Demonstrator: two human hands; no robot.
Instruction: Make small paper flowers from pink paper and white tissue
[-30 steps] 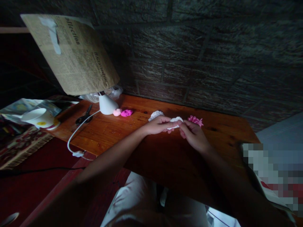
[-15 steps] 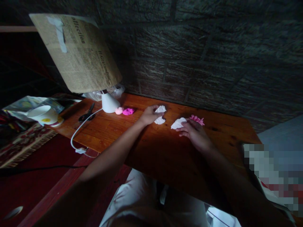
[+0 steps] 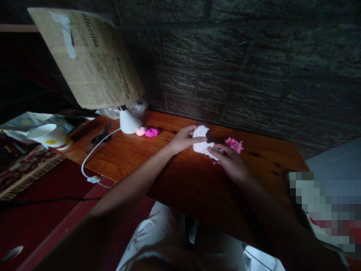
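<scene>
Above the middle of the wooden table, my left hand (image 3: pixel 184 139) is closed on a whitish crumpled paper piece (image 3: pixel 200 131) with a ragged right edge, its thumb lying across the front. My right hand (image 3: pixel 229 160) pinches the lower right end of the whitish paper, where a second piece seems to meet or overlap the first; I cannot tell where one stops. Just behind my right hand lies a pink ruffled paper-like flower (image 3: pixel 234 144). Farther left, a pale pink crumpled bundle (image 3: pixel 141 131) and a bright magenta one (image 3: pixel 152 132) rest side by side.
A lamp with a newsprint shade (image 3: pixel 93 60) stands at the back left, its white cord (image 3: pixel 86 156) hanging over the table edge. Black scissors (image 3: pixel 102 137) lie beside it. A white paper cup (image 3: pixel 49 136) is at the far left. A dark brick wall (image 3: pixel 225 56) runs behind.
My two hands have come together, bringing the separate whitish pieces into contact or overlap. The right hand moved slightly left, the left slightly right. The view shifted a little.
</scene>
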